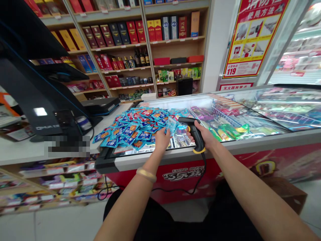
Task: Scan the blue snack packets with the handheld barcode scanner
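Observation:
My left hand pinches one small blue snack packet and holds it up over the glass lid of a chest freezer. My right hand grips a black and yellow handheld barcode scanner, its head pointing left toward that packet. A heap of several blue and red snack packets lies on the freezer lid just left of my left hand. A pale bangle sits on my left wrist. The scanner's black cable hangs down in front of the freezer.
A black till screen on a stand occupies the white counter at left. Shelves of boxed goods and bottles line the back wall. The freezer holds packaged goods under glass. A cardboard box stands on the floor at right.

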Tool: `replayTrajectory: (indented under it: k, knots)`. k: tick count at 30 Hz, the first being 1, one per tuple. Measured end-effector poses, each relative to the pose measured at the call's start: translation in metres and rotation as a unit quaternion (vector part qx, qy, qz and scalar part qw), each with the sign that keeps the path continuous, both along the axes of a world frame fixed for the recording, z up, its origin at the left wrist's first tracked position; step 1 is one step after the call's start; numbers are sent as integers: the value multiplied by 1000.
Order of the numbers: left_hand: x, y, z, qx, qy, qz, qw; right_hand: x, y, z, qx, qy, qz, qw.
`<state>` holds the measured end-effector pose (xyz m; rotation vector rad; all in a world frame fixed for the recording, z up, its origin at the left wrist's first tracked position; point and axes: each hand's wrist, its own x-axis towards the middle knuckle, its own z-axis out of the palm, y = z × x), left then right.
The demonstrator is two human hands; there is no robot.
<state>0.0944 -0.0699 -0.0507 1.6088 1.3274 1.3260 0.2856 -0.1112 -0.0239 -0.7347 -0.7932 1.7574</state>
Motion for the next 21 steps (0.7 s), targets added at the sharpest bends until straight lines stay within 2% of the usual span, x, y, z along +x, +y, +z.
replayTrajectory:
  k: [6,16,21]
  knots:
    - [-2,-2,2,26,88,18,996,1,5,-3,-8,-25,24,999]
    - [-2,3,-2,34,86,20,995,1,6,-5,0,-39,9,999]
    - [-3,1,-1,24,123,18,992,-2,3,0,-5,-11,9,1000]
